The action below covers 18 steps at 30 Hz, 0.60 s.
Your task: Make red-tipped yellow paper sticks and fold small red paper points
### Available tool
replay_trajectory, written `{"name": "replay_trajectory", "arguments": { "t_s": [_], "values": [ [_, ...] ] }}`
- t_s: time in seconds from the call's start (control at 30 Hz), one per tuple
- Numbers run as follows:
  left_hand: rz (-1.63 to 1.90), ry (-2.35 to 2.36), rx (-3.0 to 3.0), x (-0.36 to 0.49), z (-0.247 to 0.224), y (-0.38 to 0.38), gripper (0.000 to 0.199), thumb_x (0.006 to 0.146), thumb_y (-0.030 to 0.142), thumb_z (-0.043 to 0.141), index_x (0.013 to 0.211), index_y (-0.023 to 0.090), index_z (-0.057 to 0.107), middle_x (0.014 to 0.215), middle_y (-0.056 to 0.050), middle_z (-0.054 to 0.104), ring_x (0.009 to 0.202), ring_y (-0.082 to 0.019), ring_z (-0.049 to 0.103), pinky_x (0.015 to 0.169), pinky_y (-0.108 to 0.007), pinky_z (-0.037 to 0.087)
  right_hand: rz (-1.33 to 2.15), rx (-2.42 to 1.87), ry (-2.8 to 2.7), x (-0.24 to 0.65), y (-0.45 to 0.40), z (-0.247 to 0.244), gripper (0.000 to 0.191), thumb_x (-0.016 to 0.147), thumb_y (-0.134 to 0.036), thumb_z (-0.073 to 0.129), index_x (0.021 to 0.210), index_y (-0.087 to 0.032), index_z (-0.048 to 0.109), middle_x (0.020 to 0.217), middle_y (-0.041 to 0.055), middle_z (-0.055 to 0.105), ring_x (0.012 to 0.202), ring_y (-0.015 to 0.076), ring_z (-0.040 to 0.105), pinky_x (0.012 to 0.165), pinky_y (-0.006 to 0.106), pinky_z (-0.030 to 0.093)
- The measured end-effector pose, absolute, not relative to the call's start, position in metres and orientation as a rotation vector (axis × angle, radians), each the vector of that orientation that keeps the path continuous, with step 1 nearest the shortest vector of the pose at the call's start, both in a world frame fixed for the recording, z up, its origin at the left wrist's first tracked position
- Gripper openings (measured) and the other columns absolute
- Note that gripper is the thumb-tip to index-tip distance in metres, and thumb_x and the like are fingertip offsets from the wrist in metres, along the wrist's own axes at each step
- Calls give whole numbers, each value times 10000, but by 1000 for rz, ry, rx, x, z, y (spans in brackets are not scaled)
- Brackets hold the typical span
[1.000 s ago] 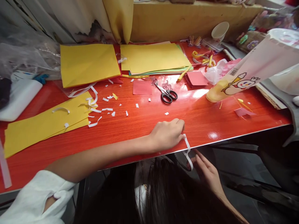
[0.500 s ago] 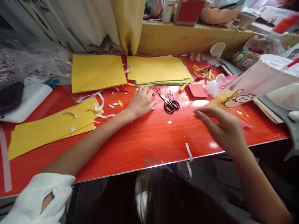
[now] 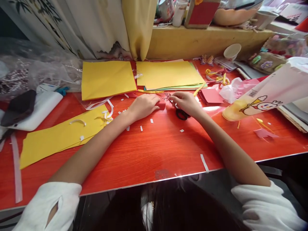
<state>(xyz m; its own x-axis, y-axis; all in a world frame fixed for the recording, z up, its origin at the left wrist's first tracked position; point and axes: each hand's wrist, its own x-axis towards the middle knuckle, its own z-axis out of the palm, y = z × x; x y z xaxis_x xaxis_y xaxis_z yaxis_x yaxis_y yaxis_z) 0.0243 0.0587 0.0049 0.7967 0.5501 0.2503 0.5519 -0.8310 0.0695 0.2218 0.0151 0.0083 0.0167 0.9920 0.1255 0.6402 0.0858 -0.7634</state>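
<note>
My left hand (image 3: 144, 106) rests on the red table, its fingers closed around a small red piece of paper (image 3: 161, 105) that looks curved or rolled. Just right of it, my right hand (image 3: 185, 101) reaches to a little heap of dark reddish bits (image 3: 166, 96), with thumb and fingertips pinched together. Whatever is between those fingertips is too small to make out. Black-handled scissors (image 3: 182, 114) lie beneath my right hand, which hides their blades. Small white paper scraps (image 3: 151, 121) are scattered in front of my left hand.
Yellow sheets (image 3: 108, 80) and a stack of coloured paper (image 3: 168, 75) lie at the back. Cut yellow strips (image 3: 60, 131) are at left. Red paper squares (image 3: 211, 96) and a tilted drink cup (image 3: 260, 96) stand right. The table's front edge (image 3: 144, 182) is near.
My right hand has moved left and forward, from beside the cup to the dark bits, over the scissors. The left hand stays nearly in place. The view has shifted slightly.
</note>
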Motion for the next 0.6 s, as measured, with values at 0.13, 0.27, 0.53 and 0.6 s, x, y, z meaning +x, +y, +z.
{"name": "replay_trajectory", "arguments": {
  "t_s": [0.13,0.27,0.53,0.6],
  "values": [
    [-608,-1001,-2999,20,12,61,307,891,325,424,1104,164,573,1089,-72,639,984,-202,585,830,-299,420,1243,-1522,-1400,217,11,15,471,832,-549,462,947,-99,542,694,63,623,420,55,452,390,176,261],
    [-640,-843,-3169,17,22,63,316,864,336,475,1103,164,590,1096,-60,637,1026,-180,554,872,-289,415,1450,-1324,-1214,203,4,24,410,803,-410,586,1054,-97,502,721,39,607,434,30,454,368,146,225],
    [-992,-1233,-2967,-3,57,68,292,754,68,351,616,138,599,646,-36,582,653,-118,520,681,-262,390,675,-1342,-1482,203,0,21,226,800,-138,499,999,-137,607,694,-14,618,507,43,534,465,174,358],
    [-1032,-1394,-2839,-12,59,69,277,741,87,363,547,145,553,540,-22,519,562,-107,462,602,-261,343,616,-1316,-1483,204,0,22,175,813,-180,513,930,-141,637,731,6,637,556,60,568,473,182,381]
  ]
}}
